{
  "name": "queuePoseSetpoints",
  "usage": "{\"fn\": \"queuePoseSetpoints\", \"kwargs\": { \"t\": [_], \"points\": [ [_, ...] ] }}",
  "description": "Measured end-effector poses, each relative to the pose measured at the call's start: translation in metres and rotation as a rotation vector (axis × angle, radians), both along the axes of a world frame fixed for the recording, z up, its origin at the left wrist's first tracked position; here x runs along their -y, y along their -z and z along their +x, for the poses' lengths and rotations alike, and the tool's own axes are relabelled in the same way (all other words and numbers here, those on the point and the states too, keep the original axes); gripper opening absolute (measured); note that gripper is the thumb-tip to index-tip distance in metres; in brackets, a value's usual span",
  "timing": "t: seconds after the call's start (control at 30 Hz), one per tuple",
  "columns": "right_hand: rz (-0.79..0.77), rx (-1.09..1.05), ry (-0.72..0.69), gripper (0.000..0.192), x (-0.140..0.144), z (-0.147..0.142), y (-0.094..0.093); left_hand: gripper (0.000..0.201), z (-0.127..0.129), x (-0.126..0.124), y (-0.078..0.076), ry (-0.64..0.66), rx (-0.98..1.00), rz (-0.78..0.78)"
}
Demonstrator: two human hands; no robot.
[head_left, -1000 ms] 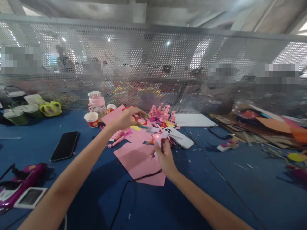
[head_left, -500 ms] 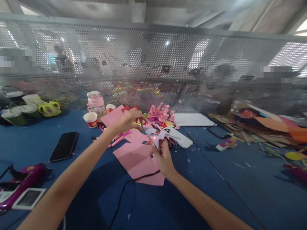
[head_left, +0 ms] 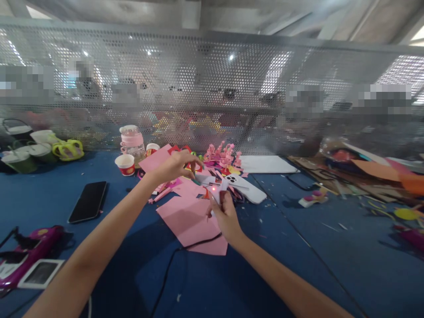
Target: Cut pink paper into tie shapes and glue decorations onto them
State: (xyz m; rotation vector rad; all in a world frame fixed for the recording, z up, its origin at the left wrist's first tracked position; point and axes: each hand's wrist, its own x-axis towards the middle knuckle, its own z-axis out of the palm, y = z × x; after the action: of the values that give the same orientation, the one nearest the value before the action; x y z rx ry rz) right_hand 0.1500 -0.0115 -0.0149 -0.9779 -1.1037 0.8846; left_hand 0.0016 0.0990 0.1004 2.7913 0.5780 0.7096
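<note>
The right hand [head_left: 225,216] is closed around a small white tool with a red glowing light [head_left: 216,191], probably a glue gun, though blur makes it hard to say. Its body is mostly hidden inside the fingers, and a black cord [head_left: 185,251] runs from under the hand toward 7 o'clock, cut off at the picture's bottom edge.

The left hand [head_left: 174,167] is at 10 o'clock from the right hand, fingers pinched together on a small coloured paper piece [head_left: 195,180] too blurred to identify.

Both hands hover above a flat pink paper sheet [head_left: 188,221] lying on the blue counter [head_left: 298,265]. A white phone with camera lenses [head_left: 243,187] lies at 2 o'clock from the right hand, partly covered by scraps. A black phone [head_left: 88,201] lies at 9 o'clock, well apart. A purple toy-like object [head_left: 26,254] is cut by the left edge.
</note>
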Motion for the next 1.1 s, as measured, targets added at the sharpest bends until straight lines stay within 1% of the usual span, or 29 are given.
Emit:
{"fn": "queuePoseSetpoints", "kwargs": {
  "t": [0.17,0.3,0.37,0.43,0.5,0.57,0.6,0.63,0.7,0.73,0.77,0.83,0.9,0.97,1.03,1.1],
  "points": [
    [-0.025,-0.03,-0.019,0.03,0.001,-0.002,-0.002,0.022,-0.006,-0.004,-0.002,0.007,-0.009,-0.071],
    [-0.037,-0.081,0.042,0.031,-0.004,0.001,0.0,0.022,-0.012,-0.006,-0.006,0.037,0.046,-0.172],
    [-0.03,-0.091,0.049,0.032,-0.006,0.002,0.0,0.023,-0.015,-0.007,-0.01,0.034,0.143,-0.187],
    [-0.028,-0.092,0.032,0.031,-0.006,0.003,0.0,0.021,-0.017,-0.009,-0.013,0.012,0.316,-0.143],
    [-0.034,-0.097,0.012,0.031,-0.005,0.002,-0.002,0.016,-0.017,-0.014,-0.013,-0.049,0.505,-0.047],
    [-0.042,-0.11,-0.005,0.032,-0.003,0.0,-0.003,0.013,-0.016,-0.021,-0.008,-0.171,0.602,0.066],
    [-0.045,-0.115,-0.012,0.033,-0.002,0.0,-0.004,0.012,-0.015,-0.024,-0.004,-0.249,0.593,0.109],
    [-0.046,-0.118,-0.018,0.033,-0.001,0.0,-0.004,0.01,-0.013,-0.028,0.001,-0.321,0.528,0.131],
    [-0.045,-0.114,-0.028,0.034,-0.001,0.0,-0.005,0.008,-0.01,-0.035,0.014,-0.407,0.294,0.111],
    [-0.044,-0.109,-0.029,0.035,0.0,0.0,-0.005,0.011,-0.009,-0.038,0.019,-0.407,0.151,0.075],
    [-0.044,-0.105,-0.028,0.035,0.0,0.0,-0.006,0.013,-0.008,-0.04,0.024,-0.399,0.066,0.045],
    [-0.047,-0.102,-0.02,0.034,0.0,0.0,-0.006,0.019,-0.007,-0.041,0.03,-0.378,-0.042,-0.001],
    [-0.048,-0.102,-0.008,0.034,0.0,0.0,-0.006,0.02,-0.006,-0.038,0.027,-0.373,-0.04,-0.021],
    [-0.044,-0.097,-0.004,0.032,0.0,0.0,-0.005,0.02,-0.007,-0.031,0.02,-0.325,0.023,-0.036],
    [-0.038,-0.088,-0.001,0.031,0.0,-0.001,-0.005,0.017,-0.006,-0.022,0.011,-0.198,0.075,-0.026],
    [-0.029,-0.08,0.008,0.031,0.0,-0.001,-0.004,0.017,-0.004,-0.014,0.005,-0.06,0.106,0.044]
  ]
}}
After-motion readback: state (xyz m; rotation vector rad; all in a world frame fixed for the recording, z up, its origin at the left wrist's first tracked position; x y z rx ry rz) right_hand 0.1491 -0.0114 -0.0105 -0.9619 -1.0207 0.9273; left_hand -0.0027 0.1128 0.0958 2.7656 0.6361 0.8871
